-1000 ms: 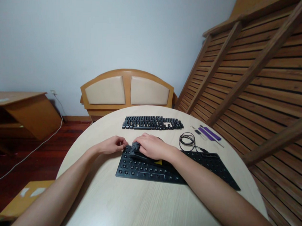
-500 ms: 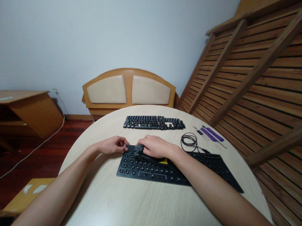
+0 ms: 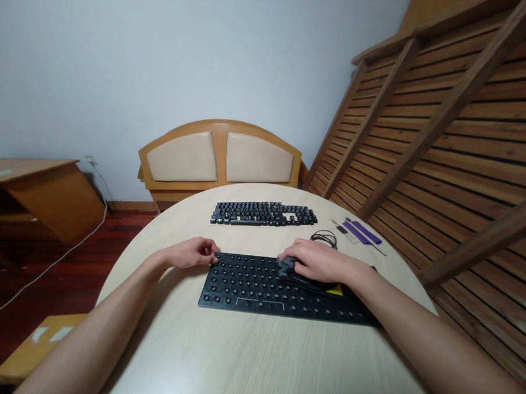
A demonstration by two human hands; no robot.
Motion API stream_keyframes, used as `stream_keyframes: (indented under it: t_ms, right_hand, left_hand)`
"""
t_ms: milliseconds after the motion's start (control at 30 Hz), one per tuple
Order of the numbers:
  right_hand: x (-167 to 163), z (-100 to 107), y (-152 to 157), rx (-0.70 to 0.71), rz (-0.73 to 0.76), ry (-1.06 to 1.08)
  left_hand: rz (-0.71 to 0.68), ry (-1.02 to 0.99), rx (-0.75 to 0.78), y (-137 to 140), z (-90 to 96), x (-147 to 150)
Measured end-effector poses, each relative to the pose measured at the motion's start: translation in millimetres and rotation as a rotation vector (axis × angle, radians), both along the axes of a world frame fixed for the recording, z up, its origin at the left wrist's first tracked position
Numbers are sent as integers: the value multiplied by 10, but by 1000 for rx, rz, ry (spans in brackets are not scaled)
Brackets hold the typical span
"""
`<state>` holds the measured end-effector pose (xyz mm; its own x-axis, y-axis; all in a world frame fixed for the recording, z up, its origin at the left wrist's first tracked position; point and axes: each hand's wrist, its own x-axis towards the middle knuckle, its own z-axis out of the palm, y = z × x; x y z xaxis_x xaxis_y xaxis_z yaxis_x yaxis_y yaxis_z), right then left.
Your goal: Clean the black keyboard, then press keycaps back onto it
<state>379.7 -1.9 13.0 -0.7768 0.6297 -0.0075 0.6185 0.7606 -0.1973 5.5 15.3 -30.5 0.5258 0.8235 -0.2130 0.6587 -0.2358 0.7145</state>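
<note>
A black keyboard base (image 3: 250,289) with bare switch posts and no caps lies on the round table in front of me. At its far left corner, my left hand (image 3: 195,252) is closed in a pinch, thumb and fingers on the edge. My right hand (image 3: 315,259) presses a bunched dark cloth (image 3: 288,269) onto the upper middle of the keyboard base. A yellow patch shows on the cloth's trailing part, under the wrist. My right forearm hides much of the keyboard's right end.
Loose black keycaps (image 3: 245,212) lie in keyboard order farther back on the table (image 3: 238,358). A coiled black cable (image 3: 324,239) sits behind my right hand. Purple strips (image 3: 362,232) and small thin tools lie at the right. A slatted wooden frame (image 3: 456,170) leans beyond the table.
My right hand has slid the cloth rightward across the keyboard base, uncovering switches on its left part. My left hand has stayed at the corner. The view has shifted slightly.
</note>
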Motion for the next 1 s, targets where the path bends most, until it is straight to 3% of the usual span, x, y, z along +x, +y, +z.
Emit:
stream_keyframes:
  t_ms: [333, 500, 633, 833, 1000]
  right_hand:
    - [316, 72, -155, 58, -107, -58]
    - [331, 1, -171, 56, -71, 0]
    - [296, -67, -179, 25, -39, 72]
    - [58, -109, -213, 21, 23, 120]
    - [75, -67, -219, 12, 34, 87]
  left_hand:
    - [22, 89, 53, -21, 46, 24]
    - [69, 134, 300, -33, 32, 179]
    - [-13, 122, 455, -32, -37, 350]
    - [-175, 24, 428, -66, -69, 473]
    - [-206, -12, 409, -52, -92, 447]
